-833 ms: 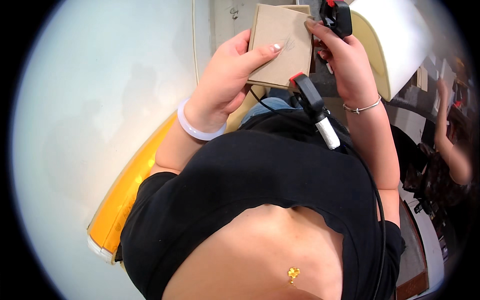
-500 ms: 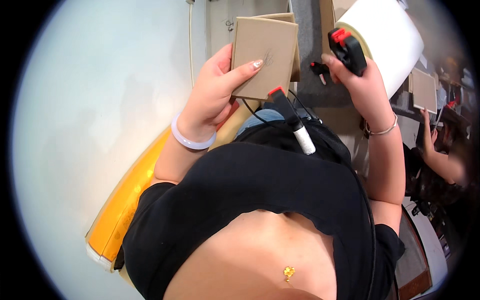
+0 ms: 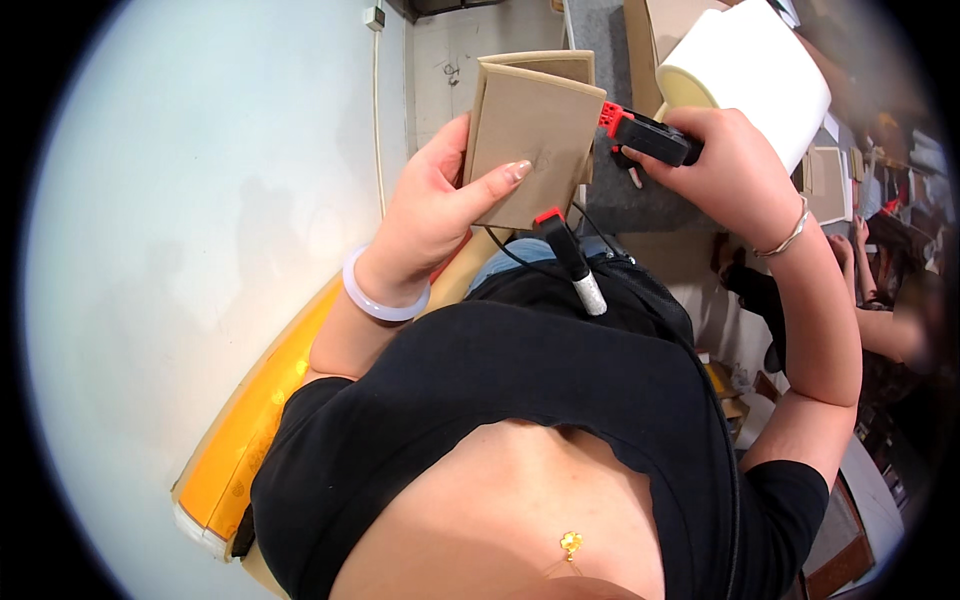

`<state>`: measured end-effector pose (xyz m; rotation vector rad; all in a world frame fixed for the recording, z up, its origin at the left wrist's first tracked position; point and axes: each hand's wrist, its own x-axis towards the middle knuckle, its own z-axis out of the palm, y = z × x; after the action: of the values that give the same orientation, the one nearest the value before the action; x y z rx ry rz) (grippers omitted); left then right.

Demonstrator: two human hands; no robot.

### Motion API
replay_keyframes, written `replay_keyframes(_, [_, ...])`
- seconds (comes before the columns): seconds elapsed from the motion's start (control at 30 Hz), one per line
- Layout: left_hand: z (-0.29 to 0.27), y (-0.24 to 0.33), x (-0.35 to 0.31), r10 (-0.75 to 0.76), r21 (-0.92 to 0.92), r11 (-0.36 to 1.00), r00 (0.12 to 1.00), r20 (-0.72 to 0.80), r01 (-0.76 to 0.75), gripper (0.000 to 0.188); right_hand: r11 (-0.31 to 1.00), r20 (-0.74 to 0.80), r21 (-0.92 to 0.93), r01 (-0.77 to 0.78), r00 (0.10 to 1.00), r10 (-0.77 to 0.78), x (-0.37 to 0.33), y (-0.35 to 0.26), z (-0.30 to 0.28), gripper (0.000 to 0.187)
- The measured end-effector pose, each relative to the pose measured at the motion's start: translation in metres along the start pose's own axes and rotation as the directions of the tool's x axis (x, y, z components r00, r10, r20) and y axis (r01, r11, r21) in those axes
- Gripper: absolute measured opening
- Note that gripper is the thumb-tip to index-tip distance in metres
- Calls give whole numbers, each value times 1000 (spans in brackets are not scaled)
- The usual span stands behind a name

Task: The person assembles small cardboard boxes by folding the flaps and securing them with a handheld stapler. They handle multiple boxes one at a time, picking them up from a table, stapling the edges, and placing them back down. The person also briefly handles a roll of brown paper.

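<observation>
My left hand [image 3: 440, 195] is closed on a beige fabric-covered folding case [image 3: 535, 130], thumb flat on its front. The case stands slightly open at the top. In my right hand [image 3: 725, 160] is a black clamp [image 3: 650, 138] with red pads; the pads meet the case's upper right edge. A second black clamp [image 3: 565, 245] with a red tip and white end sits at the case's lower edge. Whether it grips the case, I cannot tell. My left fingers are hidden behind the case.
A large white roll [image 3: 755, 80] lies on the grey table [image 3: 600, 40] beyond my right hand. Another black and red tool [image 3: 628, 165] rests near the table's edge. A yellow roll [image 3: 250, 410] leans by the wall at left. A co-worker's arm [image 3: 885, 330] shows at far right.
My right hand has brought its clamp leftward and down to the case's right edge, its red pads turned toward the case. The case has shifted slightly down and tilted.
</observation>
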<state>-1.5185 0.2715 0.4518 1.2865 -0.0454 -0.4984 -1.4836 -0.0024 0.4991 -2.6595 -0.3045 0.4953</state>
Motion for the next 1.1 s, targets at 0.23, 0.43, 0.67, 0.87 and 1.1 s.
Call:
replay_keyframes(0.23, [1,0,0,40,41,998,999,36,-42,56,1000,26,-19,2,1000,-2,6,0,0,32])
replay_keyframes(0.43, [3,0,0,37,40,998,998,48,-39,57,998,-11,-19,56,998,-56,8,0,2,29])
replay_keyframes(0.67, [8,2,-2,28,54,998,997,67,-31,59,993,-26,-59,104,994,-106,0,-3,-1,28])
replay_keyframes(0.87, [10,2,-3,30,52,998,996,88,-35,61,993,-12,-18,114,993,-114,-1,-3,-1,27])
replay_keyframes(1.1, [11,0,-5,17,51,998,996,86,-22,58,994,-2,-9,105,994,-105,-6,-6,-1,32])
